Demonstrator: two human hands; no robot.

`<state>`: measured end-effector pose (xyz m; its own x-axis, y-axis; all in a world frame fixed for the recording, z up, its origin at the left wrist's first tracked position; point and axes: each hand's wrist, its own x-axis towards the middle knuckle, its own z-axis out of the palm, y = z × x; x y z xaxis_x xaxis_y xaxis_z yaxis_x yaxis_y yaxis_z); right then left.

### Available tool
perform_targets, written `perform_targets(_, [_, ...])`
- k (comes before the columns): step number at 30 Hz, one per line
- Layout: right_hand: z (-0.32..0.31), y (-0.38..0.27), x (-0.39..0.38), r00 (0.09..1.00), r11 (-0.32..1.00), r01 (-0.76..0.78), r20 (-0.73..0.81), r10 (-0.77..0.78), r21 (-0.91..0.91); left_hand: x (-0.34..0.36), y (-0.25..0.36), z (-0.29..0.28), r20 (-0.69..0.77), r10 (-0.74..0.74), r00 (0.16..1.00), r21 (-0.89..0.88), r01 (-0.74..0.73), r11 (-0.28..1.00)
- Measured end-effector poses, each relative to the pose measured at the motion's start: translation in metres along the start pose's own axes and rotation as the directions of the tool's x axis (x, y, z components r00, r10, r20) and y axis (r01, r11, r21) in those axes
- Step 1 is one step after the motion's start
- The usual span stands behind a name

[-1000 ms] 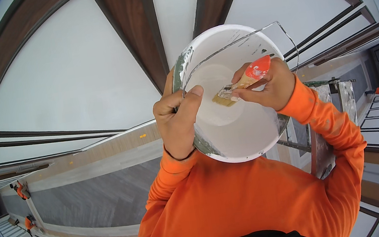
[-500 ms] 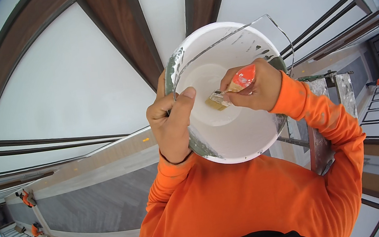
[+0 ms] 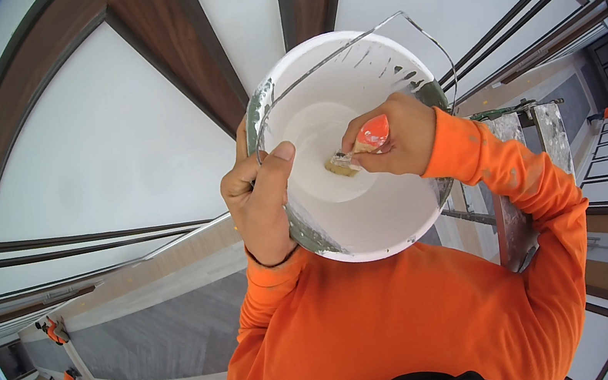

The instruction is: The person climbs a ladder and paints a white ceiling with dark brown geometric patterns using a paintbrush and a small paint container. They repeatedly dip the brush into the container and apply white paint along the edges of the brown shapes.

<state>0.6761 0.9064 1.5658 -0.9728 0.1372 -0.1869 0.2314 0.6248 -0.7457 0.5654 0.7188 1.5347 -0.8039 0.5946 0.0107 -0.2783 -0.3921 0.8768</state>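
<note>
In front of my chest I hold a white paint bucket [image 3: 401, 219] with dried white and dark green paint along its rim. My left hand [image 3: 263, 203] grips the bucket's left rim, thumb over the edge and fingers on the outside. Inside the bucket, my right hand [image 3: 398, 138] is closed round a paintbrush [image 3: 373, 136] with a red-tipped handle. The brush's pale bristles point down and left, toward the whitish bottom; whether they touch the paint I cannot tell. A thin wire handle [image 3: 332, 56] arches over the far side of the bucket.
White wall panels [image 3: 99, 141] with dark brown wood trim stand ahead. A paint-stained metal ladder or scaffold [image 3: 520, 210] is close by my right arm. Far off at left, people in orange [image 3: 53, 332] are over the grey patterned floor [image 3: 160, 331].
The bucket and both hands have shifted slightly left in view. The brush has moved a little lower and left with my right hand, its bristles now nearer the bucket's bottom.
</note>
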Motion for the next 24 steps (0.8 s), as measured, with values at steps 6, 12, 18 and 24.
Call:
perform_targets(6, [0.004,-0.001,-0.001,0.998,1.0,0.014,-0.061,-0.012,0.026,0.0,-0.003,-0.002,-0.007,-0.01,1.0,-0.007,0.01,1.0])
perform_targets(12, [0.001,-0.003,-0.004,0.978,0.95,0.124,-0.199,-0.068,0.288,0.0,-0.007,-0.005,-0.045,-0.017,0.999,-0.013,0.016,1.0])
perform_targets(18, [-0.017,-0.013,-0.02,0.968,0.807,0.051,-0.227,0.105,0.588,0.001,-0.007,-0.008,-0.084,-0.016,0.996,-0.05,0.012,0.999])
perform_targets(24, [-0.022,-0.006,-0.036,0.932,0.723,0.06,-0.297,0.206,0.689,-0.006,-0.008,-0.012,-0.169,0.029,0.985,-0.085,-0.044,0.995])
